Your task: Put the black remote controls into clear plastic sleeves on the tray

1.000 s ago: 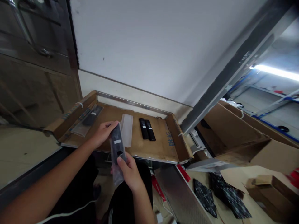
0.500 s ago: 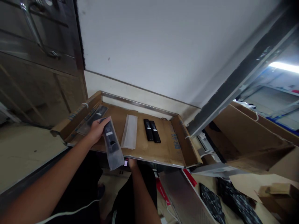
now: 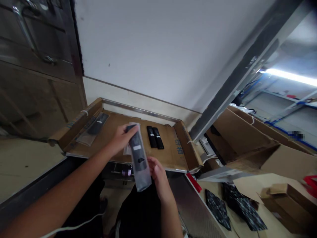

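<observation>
My left hand (image 3: 125,135) is closed on the upper end of a black remote control (image 3: 137,147) inside a frosted plastic sleeve (image 3: 145,180). It hangs tilted over the tray's front edge, with a white label facing me. Beside the sleeve's right edge, my right hand (image 3: 158,173) has its fingers loosely curled and apart; whether they touch the plastic I cannot tell. Behind the held remote, an empty sleeve (image 3: 127,150) lies mostly hidden. Two bare black remotes (image 3: 155,137) lie side by side to the right. Another sleeved remote (image 3: 98,124) rests at the left.
The cardboard-lined tray (image 3: 170,158) has raised side walls and stands against a white wall (image 3: 143,49). A large open carton (image 3: 247,138) is at the right. Black patterned bags (image 3: 244,206) and a smaller box (image 3: 287,205) lie on the floor. A pale cord (image 3: 74,228) crosses near my left arm.
My left hand has carried the sleeved remote to the right, over the empty sleeve. My right hand has come up from below the tray edge to beside it. The view has shifted slightly.
</observation>
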The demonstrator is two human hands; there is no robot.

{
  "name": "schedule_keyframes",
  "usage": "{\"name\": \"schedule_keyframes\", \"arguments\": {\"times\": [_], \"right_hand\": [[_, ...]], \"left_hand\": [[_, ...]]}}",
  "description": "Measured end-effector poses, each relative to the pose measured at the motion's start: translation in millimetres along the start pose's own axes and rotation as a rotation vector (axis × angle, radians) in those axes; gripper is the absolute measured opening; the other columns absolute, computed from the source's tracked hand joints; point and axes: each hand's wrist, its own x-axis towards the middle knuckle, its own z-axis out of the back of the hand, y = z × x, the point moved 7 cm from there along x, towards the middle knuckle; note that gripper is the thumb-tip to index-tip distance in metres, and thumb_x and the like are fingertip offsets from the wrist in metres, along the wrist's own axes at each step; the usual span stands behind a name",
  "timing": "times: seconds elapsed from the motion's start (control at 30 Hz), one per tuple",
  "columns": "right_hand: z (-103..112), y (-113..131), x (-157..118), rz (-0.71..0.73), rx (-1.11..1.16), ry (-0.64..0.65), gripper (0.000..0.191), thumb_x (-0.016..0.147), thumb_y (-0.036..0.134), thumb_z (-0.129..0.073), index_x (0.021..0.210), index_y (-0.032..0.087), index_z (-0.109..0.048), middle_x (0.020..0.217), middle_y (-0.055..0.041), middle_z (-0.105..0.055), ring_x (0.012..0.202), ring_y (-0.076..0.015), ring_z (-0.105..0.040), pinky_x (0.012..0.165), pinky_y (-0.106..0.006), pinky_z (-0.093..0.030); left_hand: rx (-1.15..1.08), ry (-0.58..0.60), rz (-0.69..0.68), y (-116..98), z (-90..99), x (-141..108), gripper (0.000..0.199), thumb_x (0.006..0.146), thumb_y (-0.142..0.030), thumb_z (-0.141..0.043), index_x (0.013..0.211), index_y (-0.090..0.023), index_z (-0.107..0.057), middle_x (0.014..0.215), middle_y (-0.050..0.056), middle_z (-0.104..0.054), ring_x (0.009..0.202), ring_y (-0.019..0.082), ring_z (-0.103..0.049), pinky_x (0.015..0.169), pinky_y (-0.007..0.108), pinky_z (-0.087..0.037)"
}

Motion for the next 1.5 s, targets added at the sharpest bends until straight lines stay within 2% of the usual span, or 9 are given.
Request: {"name": "schedule_keyframes", "arguments": {"times": [0.13, 0.3, 0.47, 0.73, 0.93, 1.1, 1.23, 1.37, 1.5], "right_hand": [[-7.0, 23.0, 17.9, -0.088, 0.016, 0.054, 0.046, 0.081, 0.06, -0.077, 0.105, 0.021, -0.068, 0.08, -0.0028, -0.072, 0.063, -0.0185, -0.066, 0.056, -0.028, -0.051], [-5.9, 13.9, 6.7, -0.078, 0.038, -0.019, 0.049, 0.082, 0.061, -0.076, 0.11, 0.022, -0.065, 0.083, -0.0028, -0.071, 0.056, -0.0153, -0.062, 0.05, -0.026, -0.048], [-1.5, 7.6, 19.0, -0.024, -0.045, -0.027, 0.048, 0.075, 0.049, -0.083, 0.109, 0.021, -0.064, 0.072, 0.0039, -0.061, 0.054, -0.0121, -0.055, 0.05, -0.023, -0.043], [33.7, 22.3, 93.4, 0.372, -0.396, -0.347, 0.034, 0.07, 0.038, -0.078, 0.093, 0.018, -0.062, 0.078, 0.0026, -0.06, 0.072, -0.0145, -0.052, 0.069, -0.026, -0.045], [49.3, 6.8, 105.2, 0.356, -0.555, -0.433, 0.04, 0.073, 0.042, -0.073, 0.102, 0.015, -0.065, 0.085, -0.0018, -0.066, 0.076, -0.0184, -0.056, 0.073, -0.03, -0.047], [48.2, 6.9, 100.7, 0.363, -0.672, -0.42, 0.035, 0.078, 0.042, -0.066, 0.101, 0.016, -0.065, 0.082, -0.0024, -0.066, 0.073, -0.0191, -0.058, 0.07, -0.029, -0.047], [82.1, 13.3, 88.3, 0.304, -0.791, -0.64, 0.045, 0.084, 0.053, -0.061, 0.11, 0.016, -0.063, 0.087, -0.0076, -0.07, 0.077, -0.0238, -0.063, 0.07, -0.031, -0.046], [126.5, 25.9, 76.4, 0.261, -1.0, -0.821, 0.065, 0.09, 0.059, -0.055, 0.136, 0.012, -0.052, 0.117, -0.0211, -0.068, 0.1, -0.0325, -0.067, 0.081, -0.038, -0.048], [143.6, 33.6, 91.3, 0.311, -1.217, -0.755, 0.067, 0.098, 0.048, -0.047, 0.149, 0.006, -0.039, 0.132, -0.0273, -0.058, 0.113, -0.035, -0.061, 0.092, -0.041, -0.046]], "left_hand": [[0.079, 0.275, -0.122, -40.0, -57.3, -8.9, 0.047, 0.092, -0.064, -0.054, 0.079, -0.019, -0.06, 0.058, -0.002, -0.058, 0.042, 0.012, -0.053, 0.039, 0.023, -0.04], [0.196, 0.398, -0.234, -54.7, -67.0, -19.2, 0.055, 0.103, -0.06, -0.034, 0.071, -0.02, -0.053, 0.053, -0.002, -0.056, 0.048, 0.013, -0.057, 0.046, 0.024, -0.041], [0.365, 0.36, -0.368, -64.2, -74.1, -11.6, 0.056, 0.107, -0.053, -0.027, 0.066, -0.021, -0.048, 0.049, -0.003, -0.05, 0.048, 0.014, -0.052, 0.053, 0.027, -0.038], [0.645, 0.246, -0.701, -105.4, -107.1, 21.9, 0.046, 0.107, -0.041, -0.028, 0.079, -0.02, -0.057, 0.077, 0.006, -0.064, 0.072, 0.019, -0.058, 0.069, 0.033, -0.042], [0.649, 0.284, -0.758, -105.4, -119.9, 15.7, 0.046, 0.107, -0.041, -0.031, 0.08, -0.019, -0.061, 0.076, 0.006, -0.065, 0.071, 0.018, -0.06, 0.067, 0.032, -0.044], [0.234, 0.004, -0.725, -139.4, -77.0, 36.0, 0.059, 0.105, -0.059, -0.028, 0.085, -0.018, -0.064, 0.07, 0.004, -0.065, 0.059, 0.012, -0.057, 0.055, 0.028, -0.043], [-0.085, -0.343, -0.524, -138.3, 9.7, 81.0, 0.057, 0.102, -0.066, -0.029, 0.085, -0.023, -0.061, 0.069, 0.0, -0.061, 0.049, 0.009, -0.052, 0.046, 0.028, -0.038], [0.051, -0.616, -0.196, -55.6, 94.5, 94.5, 0.046, 0.101, -0.057, -0.033, 0.07, -0.024, -0.04, 0.06, -0.004, -0.04, 0.052, 0.012, -0.045, 0.05, 0.03, -0.038], [0.444, -0.434, -0.088, 33.4, 114.1, 72.0, 0.044, 0.094, -0.048, -0.046, 0.059, -0.024, -0.038, 0.054, -0.004, -0.032, 0.058, 0.015, -0.037, 0.056, 0.031, -0.029]]}}
